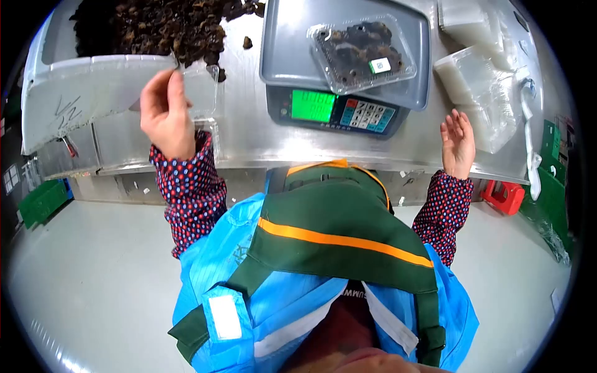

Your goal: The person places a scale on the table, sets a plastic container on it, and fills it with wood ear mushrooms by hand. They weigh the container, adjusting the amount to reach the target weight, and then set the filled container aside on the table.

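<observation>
My left hand [166,118] is raised in a pinch beside the edge of a white tub [87,93]. What its fingertips hold, if anything, is too small to make out. Just beyond them lies a heap of dark brown, crinkled pieces [161,28] resembling wood ear fungus. Partly behind that hand is a clear plastic container [205,93]. My right hand [459,143] is open and empty, fingers apart, near the table's front edge. Between the hands, a lidded clear plastic box [364,53] of dark pieces with a white label rests on a digital scale [286,62], its green display lit.
Stacks of clear plastic containers [479,93] in film stand right of the scale on the metal table [242,124]. A white strip [532,137] hangs at the table's right end. Below the edge are a red object [504,198] and green crates [43,202].
</observation>
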### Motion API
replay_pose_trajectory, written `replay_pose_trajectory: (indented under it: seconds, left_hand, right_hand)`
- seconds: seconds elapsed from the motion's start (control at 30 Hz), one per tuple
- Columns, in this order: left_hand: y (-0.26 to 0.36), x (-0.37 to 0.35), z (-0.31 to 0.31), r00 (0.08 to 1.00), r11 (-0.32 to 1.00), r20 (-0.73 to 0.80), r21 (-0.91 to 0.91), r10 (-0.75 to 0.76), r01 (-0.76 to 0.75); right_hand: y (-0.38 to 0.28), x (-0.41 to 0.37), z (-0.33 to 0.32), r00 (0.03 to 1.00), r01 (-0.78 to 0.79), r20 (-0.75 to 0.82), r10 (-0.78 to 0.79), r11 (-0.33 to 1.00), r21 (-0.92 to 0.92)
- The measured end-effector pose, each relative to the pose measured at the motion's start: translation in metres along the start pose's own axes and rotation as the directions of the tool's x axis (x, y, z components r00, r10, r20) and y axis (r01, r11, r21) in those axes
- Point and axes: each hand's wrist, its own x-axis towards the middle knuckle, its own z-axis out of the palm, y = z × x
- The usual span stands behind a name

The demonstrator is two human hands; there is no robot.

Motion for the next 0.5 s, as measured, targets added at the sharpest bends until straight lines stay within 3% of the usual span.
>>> replay_pose_trajectory:
  seconds: [0.17,0.3,0.43,0.5]
  left_hand:
    - [0.021,-0.008,0.047,0.941,0.973,0.277,-0.176,0.192,-0.147]
    - [0.03,-0.019,0.078,0.843,0.949,0.436,-0.16,0.316,-0.273]
    - [0.037,-0.035,0.103,0.71,0.914,0.597,-0.104,0.373,-0.393]
    - [0.016,-0.038,0.125,0.518,0.739,0.678,-0.057,0.522,-0.671]
  right_hand:
    - [0.008,-0.003,0.019,0.981,-0.059,0.19,0.048,0.997,0.052]
    - [0.004,-0.012,0.038,0.977,-0.068,0.205,0.059,0.997,0.035]
    - [0.0,-0.01,0.05,0.971,-0.054,0.233,0.06,0.998,-0.032]
    - [0.005,0.0,0.058,0.957,-0.037,0.284,0.06,0.996,-0.087]
